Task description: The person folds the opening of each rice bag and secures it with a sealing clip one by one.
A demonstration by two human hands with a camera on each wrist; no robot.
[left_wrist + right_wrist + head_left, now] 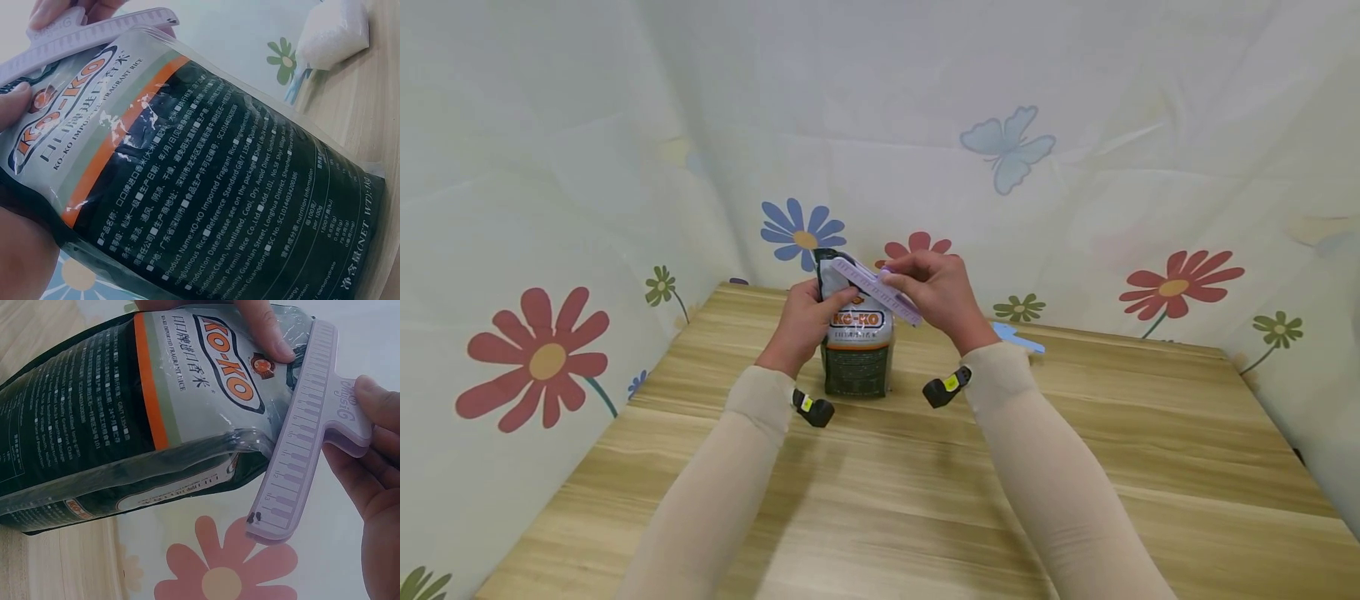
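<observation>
A dark green and white KO-KO rice bag (pixel 857 367) stands upright on the table. My left hand (pixel 805 323) grips its upper left side, with the thumb (pixel 269 331) lying across the front near the top. A lilac bag clip (pixel 300 431) printed with piano keys slants across the bag's top, one end jutting past the right side. Thumb and fingers of my right hand (pixel 936 292) pinch the clip's handle (pixel 353 419). Whether the clip bites the bag cannot be told.
Behind my right wrist a light blue object (pixel 1018 337) lies near the back edge of the wooden table (pixel 1120 467). A whitish translucent packet (pixel 334 34) appears beside it in the left wrist view. A flower-printed cloth (pixel 865 125) hangs behind the table.
</observation>
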